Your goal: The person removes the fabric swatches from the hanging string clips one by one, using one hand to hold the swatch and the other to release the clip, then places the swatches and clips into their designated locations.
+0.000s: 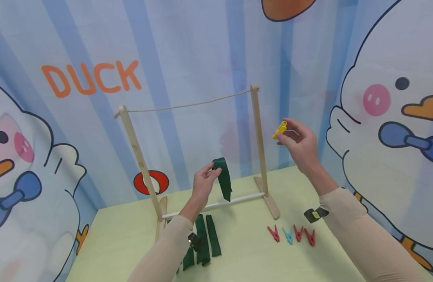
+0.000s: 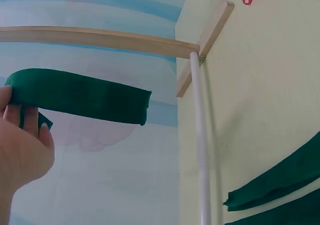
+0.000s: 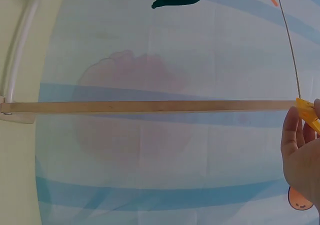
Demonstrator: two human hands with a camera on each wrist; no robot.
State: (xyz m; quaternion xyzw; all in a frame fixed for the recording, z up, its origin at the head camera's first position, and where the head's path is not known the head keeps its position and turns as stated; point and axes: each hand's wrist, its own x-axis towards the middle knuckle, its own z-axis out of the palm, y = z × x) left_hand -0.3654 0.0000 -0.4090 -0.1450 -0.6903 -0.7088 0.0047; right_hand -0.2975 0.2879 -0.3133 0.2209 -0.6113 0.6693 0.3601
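In the head view my left hand [image 1: 203,183] pinches a dark green fabric strip [image 1: 224,181] near its folded top, and the strip hangs down in front of the wooden rack. My right hand [image 1: 301,143] pinches a yellow clothespin [image 1: 280,130] between thumb and fingers, to the right of the rack's right post [image 1: 259,141]. A thin rope [image 1: 188,105] runs between the tops of the two posts, above my left hand. The left wrist view shows the strip [image 2: 82,95] draped over the fingers, with a short end behind them.
Several green fabric strips [image 1: 213,235] lie on the pale yellow table [image 1: 244,254] below my left forearm. To the right lie red clothespins [image 1: 273,234] and one light blue clothespin [image 1: 287,235]. A white bar [image 1: 216,204] joins the rack's feet. Behind hangs a duck-print curtain [image 1: 206,51].
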